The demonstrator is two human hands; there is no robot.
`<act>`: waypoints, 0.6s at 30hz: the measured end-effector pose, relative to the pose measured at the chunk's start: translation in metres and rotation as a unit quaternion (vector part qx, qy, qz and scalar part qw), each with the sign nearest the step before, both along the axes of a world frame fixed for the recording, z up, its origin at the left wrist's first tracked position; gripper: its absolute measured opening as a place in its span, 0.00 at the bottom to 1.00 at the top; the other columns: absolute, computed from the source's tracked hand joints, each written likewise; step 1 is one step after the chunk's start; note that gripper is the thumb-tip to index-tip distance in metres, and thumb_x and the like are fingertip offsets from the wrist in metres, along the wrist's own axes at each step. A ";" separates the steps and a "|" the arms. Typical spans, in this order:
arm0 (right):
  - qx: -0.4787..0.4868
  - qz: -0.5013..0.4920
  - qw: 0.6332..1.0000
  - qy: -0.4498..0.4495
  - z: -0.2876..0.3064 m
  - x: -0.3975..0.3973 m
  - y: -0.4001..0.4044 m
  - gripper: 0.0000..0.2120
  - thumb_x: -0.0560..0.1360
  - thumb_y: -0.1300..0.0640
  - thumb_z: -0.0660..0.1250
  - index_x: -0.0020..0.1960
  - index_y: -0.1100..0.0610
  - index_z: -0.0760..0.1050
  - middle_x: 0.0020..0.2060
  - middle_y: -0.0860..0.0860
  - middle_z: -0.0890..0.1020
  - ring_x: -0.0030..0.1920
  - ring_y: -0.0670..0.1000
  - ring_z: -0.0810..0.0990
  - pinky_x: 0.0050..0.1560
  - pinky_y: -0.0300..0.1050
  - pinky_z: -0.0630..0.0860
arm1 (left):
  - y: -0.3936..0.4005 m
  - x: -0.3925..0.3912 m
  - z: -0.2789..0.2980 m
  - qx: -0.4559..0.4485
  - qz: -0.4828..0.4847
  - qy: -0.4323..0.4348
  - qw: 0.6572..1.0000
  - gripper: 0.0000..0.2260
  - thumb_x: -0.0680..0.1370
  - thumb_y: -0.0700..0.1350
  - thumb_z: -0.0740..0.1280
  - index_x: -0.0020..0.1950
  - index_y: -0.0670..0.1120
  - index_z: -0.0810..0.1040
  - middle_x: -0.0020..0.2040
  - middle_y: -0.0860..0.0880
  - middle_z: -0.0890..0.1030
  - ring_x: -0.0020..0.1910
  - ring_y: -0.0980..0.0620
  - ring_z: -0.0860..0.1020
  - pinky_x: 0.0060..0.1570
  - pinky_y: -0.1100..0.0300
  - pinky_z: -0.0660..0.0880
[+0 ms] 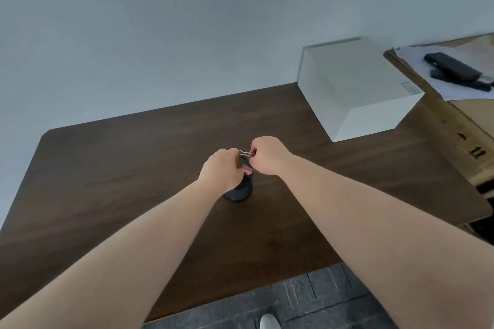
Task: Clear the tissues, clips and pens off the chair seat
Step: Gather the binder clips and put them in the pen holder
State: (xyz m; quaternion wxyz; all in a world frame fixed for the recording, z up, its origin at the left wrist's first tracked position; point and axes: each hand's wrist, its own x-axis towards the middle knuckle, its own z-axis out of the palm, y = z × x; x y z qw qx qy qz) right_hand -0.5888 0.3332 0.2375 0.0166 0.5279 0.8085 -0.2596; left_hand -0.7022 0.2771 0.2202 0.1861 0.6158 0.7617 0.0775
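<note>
A black round cup (242, 191) stands on the dark wooden table (112, 181). My left hand (222, 171) is wrapped around the cup's upper part. My right hand (266, 155) pinches a red binder clip (250, 153) with silver wire handles just above the cup's rim. A pink clip (247, 168) shows at the cup's mouth, partly hidden by my left hand. The chair, tissues and pens are out of view.
A white box (355, 88) sits on the table's far right. Beyond it a lighter wooden surface (459, 115) holds papers and black objects (451, 68). A pale wall runs behind the table. Grey floor tiles and a white shoe (270, 322) show below.
</note>
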 end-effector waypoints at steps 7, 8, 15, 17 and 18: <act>-0.024 0.038 0.999 -0.030 -0.020 -0.015 0.009 0.08 0.74 0.62 0.64 0.52 0.60 0.78 0.39 0.53 0.76 0.41 0.54 0.75 0.42 0.46 0.75 | 0.007 -0.004 -0.014 -0.040 0.049 0.006 0.998 0.06 0.74 0.40 0.65 0.48 0.41 0.71 0.47 0.44 0.73 0.47 0.43 0.74 0.42 0.55 0.69; -0.022 0.042 0.998 -0.030 -0.022 -0.017 0.009 0.08 0.74 0.62 0.64 0.52 0.60 0.78 0.39 0.53 0.76 0.41 0.54 0.75 0.42 0.46 0.74 | 0.006 -0.004 -0.014 -0.041 0.049 0.007 0.998 0.07 0.74 0.40 0.64 0.50 0.40 0.72 0.49 0.43 0.74 0.49 0.42 0.75 0.43 0.54 0.69; -0.023 0.060 0.996 -0.060 -0.024 -0.034 0.008 0.07 0.70 0.64 0.66 0.36 0.58 0.70 0.32 0.50 0.71 0.40 0.56 0.74 0.38 0.45 0.69 | 0.010 -0.007 -0.022 -0.045 0.062 0.000 0.997 0.08 0.73 0.43 0.65 0.45 0.43 0.67 0.51 0.43 0.76 0.52 0.40 0.75 0.43 0.53 0.70; -0.024 0.066 0.996 -0.058 -0.024 -0.038 0.007 0.04 0.70 0.66 0.65 0.40 0.59 0.71 0.33 0.51 0.73 0.40 0.56 0.74 0.37 0.45 0.69 | 0.011 -0.009 -0.025 -0.044 0.058 -0.005 0.997 0.10 0.72 0.46 0.67 0.49 0.43 0.70 0.51 0.44 0.76 0.53 0.42 0.75 0.43 0.54 0.70; -0.027 0.069 0.996 -0.051 -0.024 -0.039 0.007 0.05 0.70 0.66 0.65 0.42 0.58 0.71 0.36 0.52 0.74 0.41 0.56 0.74 0.37 0.45 0.69 | 0.012 -0.009 -0.026 -0.045 0.057 -0.011 0.997 0.12 0.72 0.47 0.68 0.51 0.43 0.72 0.50 0.45 0.75 0.54 0.43 0.75 0.43 0.55 0.70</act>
